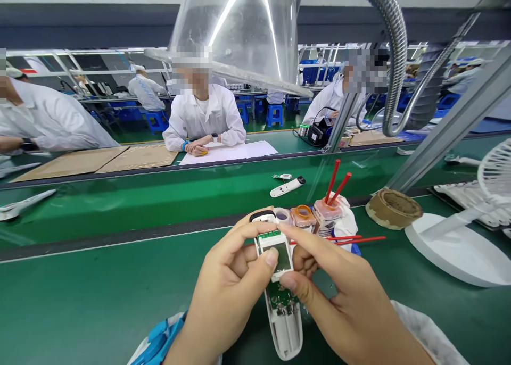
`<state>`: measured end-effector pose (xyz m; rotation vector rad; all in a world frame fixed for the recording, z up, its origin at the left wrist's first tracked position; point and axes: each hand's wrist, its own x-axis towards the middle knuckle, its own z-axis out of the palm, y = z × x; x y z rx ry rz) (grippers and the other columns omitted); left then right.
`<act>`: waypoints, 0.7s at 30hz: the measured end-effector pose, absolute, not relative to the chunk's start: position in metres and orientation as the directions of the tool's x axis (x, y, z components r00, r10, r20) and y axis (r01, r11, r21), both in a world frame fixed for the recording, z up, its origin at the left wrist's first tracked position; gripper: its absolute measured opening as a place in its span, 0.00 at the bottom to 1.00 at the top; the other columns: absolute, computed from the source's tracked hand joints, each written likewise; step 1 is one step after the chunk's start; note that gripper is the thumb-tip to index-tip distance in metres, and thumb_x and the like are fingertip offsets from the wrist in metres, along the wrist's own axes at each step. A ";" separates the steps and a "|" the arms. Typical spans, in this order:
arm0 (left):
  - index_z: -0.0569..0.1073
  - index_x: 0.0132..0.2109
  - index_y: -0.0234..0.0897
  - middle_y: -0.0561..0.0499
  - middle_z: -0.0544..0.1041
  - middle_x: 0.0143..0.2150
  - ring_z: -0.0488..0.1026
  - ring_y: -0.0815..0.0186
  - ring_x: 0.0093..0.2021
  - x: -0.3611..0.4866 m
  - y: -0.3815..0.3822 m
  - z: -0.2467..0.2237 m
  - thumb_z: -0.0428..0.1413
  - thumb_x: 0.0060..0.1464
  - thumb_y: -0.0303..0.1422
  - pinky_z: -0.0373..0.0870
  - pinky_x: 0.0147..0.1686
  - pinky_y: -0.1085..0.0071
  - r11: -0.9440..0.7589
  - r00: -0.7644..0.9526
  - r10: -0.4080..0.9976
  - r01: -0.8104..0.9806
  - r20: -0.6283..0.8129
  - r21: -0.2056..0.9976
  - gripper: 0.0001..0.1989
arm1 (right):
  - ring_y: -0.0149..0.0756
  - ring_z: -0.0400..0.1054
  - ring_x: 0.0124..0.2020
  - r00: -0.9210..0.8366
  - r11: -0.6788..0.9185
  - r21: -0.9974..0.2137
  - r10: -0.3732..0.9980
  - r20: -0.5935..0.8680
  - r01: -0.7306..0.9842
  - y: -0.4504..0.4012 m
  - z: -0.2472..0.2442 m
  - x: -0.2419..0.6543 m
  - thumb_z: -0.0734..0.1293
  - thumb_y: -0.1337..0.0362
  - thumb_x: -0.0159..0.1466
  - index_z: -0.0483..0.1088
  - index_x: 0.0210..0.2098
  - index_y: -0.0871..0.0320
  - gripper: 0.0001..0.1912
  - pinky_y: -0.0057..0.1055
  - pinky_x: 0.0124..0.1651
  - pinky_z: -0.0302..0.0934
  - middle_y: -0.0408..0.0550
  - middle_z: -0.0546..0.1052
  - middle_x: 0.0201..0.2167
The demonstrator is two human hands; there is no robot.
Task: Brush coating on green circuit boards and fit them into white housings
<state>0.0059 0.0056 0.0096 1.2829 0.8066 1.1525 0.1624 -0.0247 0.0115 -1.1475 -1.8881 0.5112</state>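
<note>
one left hand (227, 296), one right hand (339, 301), pinching circuit board (266, 239), edges hidden

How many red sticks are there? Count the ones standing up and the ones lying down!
Standing red sticks: 2
Lying red sticks: 2
Total: 4
</note>
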 end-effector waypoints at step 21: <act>0.73 0.43 0.43 0.51 0.62 0.60 0.70 0.64 0.50 0.000 0.039 0.023 0.56 0.54 0.31 0.70 0.44 0.76 -0.271 0.269 0.914 -0.148 0.302 0.951 0.08 | 0.32 0.67 0.34 -0.049 0.306 -0.929 0.952 0.302 0.209 0.008 0.008 0.142 0.64 0.66 0.61 0.62 0.49 0.53 0.16 0.30 0.37 0.65 0.44 0.70 0.35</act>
